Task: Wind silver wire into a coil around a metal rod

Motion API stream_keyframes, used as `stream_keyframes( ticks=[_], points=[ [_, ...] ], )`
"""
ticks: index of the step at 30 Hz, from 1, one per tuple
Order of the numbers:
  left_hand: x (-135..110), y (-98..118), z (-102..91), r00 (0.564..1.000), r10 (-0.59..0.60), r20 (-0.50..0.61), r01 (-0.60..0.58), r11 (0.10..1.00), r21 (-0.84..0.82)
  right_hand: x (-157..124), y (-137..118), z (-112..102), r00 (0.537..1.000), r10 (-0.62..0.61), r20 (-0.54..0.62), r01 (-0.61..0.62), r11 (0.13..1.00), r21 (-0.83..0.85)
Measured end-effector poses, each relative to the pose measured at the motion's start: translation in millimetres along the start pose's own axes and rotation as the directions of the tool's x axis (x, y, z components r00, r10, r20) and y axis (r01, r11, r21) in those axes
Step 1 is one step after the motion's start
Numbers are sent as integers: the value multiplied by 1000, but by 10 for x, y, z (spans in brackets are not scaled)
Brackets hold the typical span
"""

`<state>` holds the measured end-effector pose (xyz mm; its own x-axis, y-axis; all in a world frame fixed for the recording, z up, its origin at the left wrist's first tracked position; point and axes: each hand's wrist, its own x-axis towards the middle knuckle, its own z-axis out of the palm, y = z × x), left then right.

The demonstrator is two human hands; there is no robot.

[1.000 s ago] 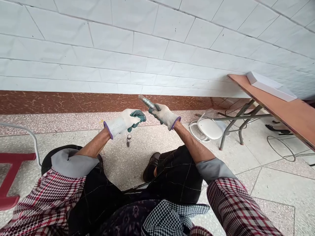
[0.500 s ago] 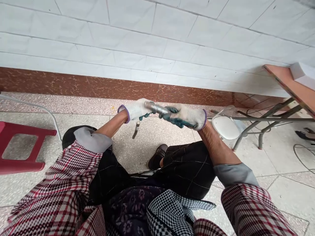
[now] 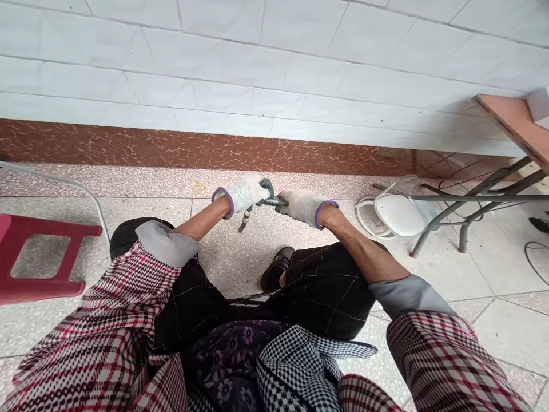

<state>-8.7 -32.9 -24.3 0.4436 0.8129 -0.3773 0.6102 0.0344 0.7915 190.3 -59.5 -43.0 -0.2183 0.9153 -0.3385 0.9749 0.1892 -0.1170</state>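
Both my hands wear white knit gloves with green palms. My left hand [image 3: 246,193] and my right hand [image 3: 302,205] are closed round the two ends of a threaded metal rod [image 3: 270,201], which lies level between them above the floor in front of my knees. Only a short piece of the rod shows between the gloves. A small metal cylinder [image 3: 244,220] stands on the floor just under my left hand.
A red plastic stool [image 3: 34,257] stands at the left. At the right are a white round stool [image 3: 392,214] tipped on the floor and a folding table [image 3: 512,123] with metal legs. A tiled wall [image 3: 257,68] runs close ahead. My shoe [image 3: 277,269] rests below the hands.
My right hand brought the rod down from an upright tilt to level. My left hand, apart a second ago, has closed on the rod's other end. Both hands sank lower.
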Motion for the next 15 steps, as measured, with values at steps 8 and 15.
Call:
stream_keyframes(
  ticks=[8,15],
  points=[
    [169,17,126,990,34,-135,-69,962,-263,191,141,-147,988,51,-148,-26,987,161],
    [168,-65,107,990,129,-62,-143,922,-359,73,177,-296,968,105,-227,51,806,590]
  ],
)
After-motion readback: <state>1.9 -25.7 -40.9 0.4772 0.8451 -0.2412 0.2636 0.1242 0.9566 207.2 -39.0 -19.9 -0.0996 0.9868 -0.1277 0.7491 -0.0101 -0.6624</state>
